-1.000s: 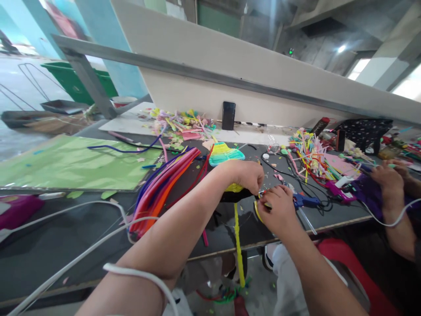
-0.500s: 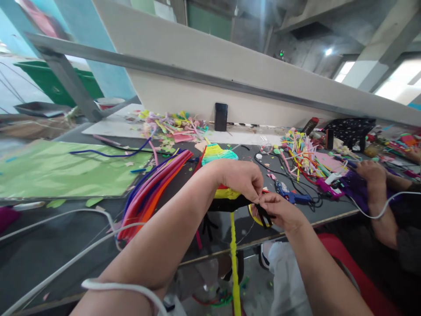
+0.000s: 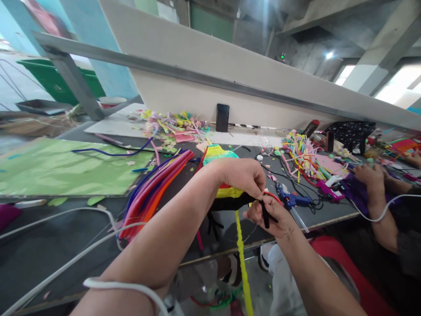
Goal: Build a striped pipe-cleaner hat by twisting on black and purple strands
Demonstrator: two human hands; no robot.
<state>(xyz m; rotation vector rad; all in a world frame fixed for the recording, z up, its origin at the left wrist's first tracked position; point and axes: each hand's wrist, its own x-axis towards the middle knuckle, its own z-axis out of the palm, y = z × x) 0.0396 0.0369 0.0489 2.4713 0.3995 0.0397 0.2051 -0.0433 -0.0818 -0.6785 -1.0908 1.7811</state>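
Note:
My left hand (image 3: 246, 175) is closed in a pinch at the end of a black pipe cleaner (image 3: 266, 216). My right hand (image 3: 274, 215) pinches the same black piece right against the left fingertips, and its loose ends hang over the right fingers. Under my left wrist lies a fuzzy craft piece (image 3: 219, 153) in yellow, turquoise, red and black, partly hidden by the forearm. Black splayed stems (image 3: 214, 226) stick out below it. A long yellow strip (image 3: 241, 254) hangs from it past the table edge.
Left of my arm lies a bundle of coloured pipe cleaners (image 3: 154, 188) beside a green sheet (image 3: 59, 169). A blue glue gun (image 3: 292, 197) rests to the right. A phone (image 3: 222, 117) leans on the partition. A white cable (image 3: 121, 285) crosses my left forearm. Another person's hand (image 3: 370, 175) works at right.
My right hand has turned, its palm and lower fingers showing more. The yellow round piece beneath it is now mostly hidden, and a red curved strip shows beside the fingers. My left hand keeps its pinch.

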